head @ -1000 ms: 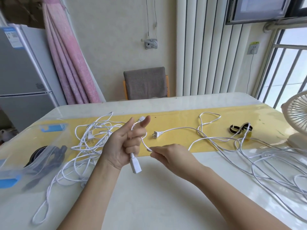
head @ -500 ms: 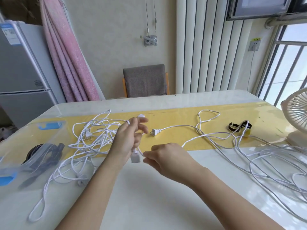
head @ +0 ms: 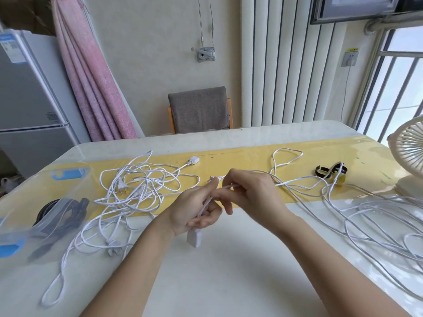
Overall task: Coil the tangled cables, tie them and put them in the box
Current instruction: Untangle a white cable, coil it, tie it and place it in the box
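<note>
Over the table (head: 229, 277) centre, your left hand (head: 194, 212) grips the white cable (head: 205, 205) above its dangling socket (head: 194, 239) and your right hand (head: 251, 197) pinches the slack, so coiling looks barely begun; next, wind even loops.

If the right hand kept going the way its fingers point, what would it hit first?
Probably the left hand, just beyond the right hand, gripping the same white cable; depth is unclear.

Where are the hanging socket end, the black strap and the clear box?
socket end (head: 194, 239): head view, middle of its white body.
black strap (head: 318, 174): head view, its left loop.
clear box (head: 68, 174): head view, blue latch on far rim.
</note>
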The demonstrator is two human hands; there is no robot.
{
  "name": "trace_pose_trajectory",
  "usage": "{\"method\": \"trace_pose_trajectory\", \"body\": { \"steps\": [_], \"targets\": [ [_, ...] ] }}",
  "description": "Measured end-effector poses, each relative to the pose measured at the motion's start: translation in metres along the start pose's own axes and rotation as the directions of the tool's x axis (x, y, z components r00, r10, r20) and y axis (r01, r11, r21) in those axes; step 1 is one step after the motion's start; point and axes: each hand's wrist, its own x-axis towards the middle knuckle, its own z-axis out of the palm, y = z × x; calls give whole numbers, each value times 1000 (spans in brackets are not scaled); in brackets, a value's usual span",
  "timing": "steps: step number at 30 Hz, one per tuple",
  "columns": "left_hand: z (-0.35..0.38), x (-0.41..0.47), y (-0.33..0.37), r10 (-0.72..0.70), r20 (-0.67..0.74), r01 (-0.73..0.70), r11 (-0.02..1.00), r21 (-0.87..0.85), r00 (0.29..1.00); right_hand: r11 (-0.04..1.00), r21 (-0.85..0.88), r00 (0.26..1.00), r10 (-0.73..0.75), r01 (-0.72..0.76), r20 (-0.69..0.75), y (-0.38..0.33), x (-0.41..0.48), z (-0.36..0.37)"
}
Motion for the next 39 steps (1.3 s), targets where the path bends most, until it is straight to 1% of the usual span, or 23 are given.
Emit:
{"method": "trace_pose_trajectory", "body": {
  "steps": [2,5,8,10,11,12,13,14,16,18,19,20,22,24,26,28,30,31,33,34,36,37,39],
  "targets": [
    [3,0,3,-48,80,57,991,-119,996,1000,0,996,30,-30,-88,6,2,-6],
    [5,-3,2,-32,251,80,980,-182,968,995,-1,979,95,-97,-179,15,3,-14],
    [5,-6,2,86,425,78,932,-354,901,984,-40,950,155,-171,-270,29,3,-20],
    [3,-5,1,225,503,85,850,-521,834,971,-82,931,188,-224,-314,39,2,-26],
    [1,-4,2,311,527,102,783,-614,791,963,-102,923,205,-250,-325,45,2,-29],
    [-1,-4,3,384,521,129,699,-704,762,954,-119,919,226,-276,-322,50,1,-30],
    [-4,-4,4,431,486,152,609,-779,760,944,-131,920,253,-303,-299,54,0,-30],
    [-8,-3,4,451,433,164,521,-838,780,938,-139,926,277,-318,-256,57,-1,-28],
    [-18,-1,3,427,314,153,370,-916,848,937,-162,949,291,-309,-126,56,-3,-22],
    [-28,-2,3,356,148,55,260,-964,922,942,-201,959,282,-271,28,51,-4,-13],
    [-31,-2,3,309,28,-51,244,-968,951,941,-219,954,284,-257,99,47,-5,-8],
    [-33,-1,4,259,-107,-180,279,-943,960,941,-236,945,285,-244,160,43,-5,-3],
    [-33,1,5,207,-340,-398,477,-784,917,948,-257,935,255,-190,249,36,-7,6],
    [-34,3,4,246,-437,-479,663,-576,865,960,-258,931,187,-106,315,29,-9,14],
    [-36,5,0,274,-477,-502,733,-458,835,969,-245,926,127,-38,356,22,-11,20],
    [-36,8,-4,259,-556,-517,768,-378,790,974,-225,913,80,13,399,15,-14,28],
    [-33,10,-8,271,-627,-511,826,-237,730,980,-187,892,28,64,451,7,-17,36],
    [-32,12,-10,294,-638,-485,863,-143,711,985,-155,878,6,78,478,2,-18,39],
    [-32,13,-15,353,-610,-397,915,68,709,993,-93,856,-19,78,517,-4,-19,42],
    [-31,13,-18,385,-584,-343,921,187,715,997,-59,854,-14,52,520,-7,-19,41],
    [-28,12,-19,436,-529,-256,889,381,728,996,37,863,46,-75,503,-12,-16,34],
    [-25,12,-18,447,-511,-240,875,420,735,983,97,868,87,-153,489,-13,-13,28],
    [-22,9,-15,427,-510,-223,883,413,747,936,213,874,159,-282,459,-14,-8,17]
  ]
}}
